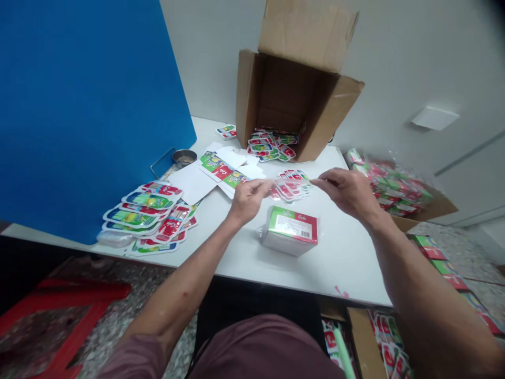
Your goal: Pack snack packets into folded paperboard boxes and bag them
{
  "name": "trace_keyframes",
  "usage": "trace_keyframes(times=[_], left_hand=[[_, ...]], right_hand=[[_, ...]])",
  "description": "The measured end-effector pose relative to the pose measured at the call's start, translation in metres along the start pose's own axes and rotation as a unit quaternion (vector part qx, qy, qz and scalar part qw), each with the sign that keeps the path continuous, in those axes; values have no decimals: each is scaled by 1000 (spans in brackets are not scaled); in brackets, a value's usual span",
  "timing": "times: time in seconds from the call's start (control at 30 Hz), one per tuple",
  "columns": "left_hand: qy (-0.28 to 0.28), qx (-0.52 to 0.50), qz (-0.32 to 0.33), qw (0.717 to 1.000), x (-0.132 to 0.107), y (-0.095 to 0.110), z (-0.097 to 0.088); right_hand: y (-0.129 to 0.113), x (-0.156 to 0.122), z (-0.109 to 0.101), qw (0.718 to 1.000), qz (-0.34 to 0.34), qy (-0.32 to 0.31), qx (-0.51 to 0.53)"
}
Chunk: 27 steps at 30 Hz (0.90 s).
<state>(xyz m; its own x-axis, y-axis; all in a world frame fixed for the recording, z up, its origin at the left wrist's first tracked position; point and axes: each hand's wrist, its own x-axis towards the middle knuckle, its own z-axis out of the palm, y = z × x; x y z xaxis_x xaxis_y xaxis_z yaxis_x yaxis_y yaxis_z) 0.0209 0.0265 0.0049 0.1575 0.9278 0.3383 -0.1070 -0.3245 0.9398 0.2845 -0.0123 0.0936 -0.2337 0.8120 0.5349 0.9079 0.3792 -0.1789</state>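
Note:
My left hand (249, 199) and my right hand (347, 189) are raised over the white table, both pinched closed. Between their fingertips stretches a thin clear plastic film (292, 182); whether it is a bag or a strip is hard to tell. Just below it stands a green and red box (292, 227) marked Cola, with clear wrap sticking out at its sides. Behind the film lies a fanned pile of red and green die-cut packets (296, 175). Flattened printed cartons (224, 171) rest left of my left hand.
Stacked packets (148, 216) lie at the table's left, beside a blue panel (87, 105) and a small metal bowl (184, 157). An open cardboard box (248, 100) with packets stands at the back. Wrapped boxes (398, 189) fill a carton at right. A red stool (74, 300) is below.

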Motion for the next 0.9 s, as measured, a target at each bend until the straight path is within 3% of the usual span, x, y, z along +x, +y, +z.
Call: trace_keyframes(times=[0.13, 0.2, 0.3, 0.4, 0.5, 0.67, 0.9], left_hand=[[-8, -36, -17, 999, 3, 7, 1], [-9, -42, -18, 999, 3, 9, 2], [-16, -28, -2, 999, 2, 11, 1], [-41, -17, 12, 999, -2, 14, -2], [-80, -2, 16, 997, -6, 15, -6], [-110, 79, 63, 989, -12, 19, -7], [-121, 107, 94, 983, -9, 29, -4]], right_hand=[[-45, -13, -22, 986, -43, 161, -15], [-72, -22, -15, 980, -106, 166, 29], [-94, -27, 15, 977, -179, 112, 36], [-89, -21, 48, 980, -165, 113, 3], [-76, -10, 64, 980, -161, 112, -25], [-70, -3, 59, 975, -188, 92, -72], [-71, 7, 45, 966, -232, 47, -105]])
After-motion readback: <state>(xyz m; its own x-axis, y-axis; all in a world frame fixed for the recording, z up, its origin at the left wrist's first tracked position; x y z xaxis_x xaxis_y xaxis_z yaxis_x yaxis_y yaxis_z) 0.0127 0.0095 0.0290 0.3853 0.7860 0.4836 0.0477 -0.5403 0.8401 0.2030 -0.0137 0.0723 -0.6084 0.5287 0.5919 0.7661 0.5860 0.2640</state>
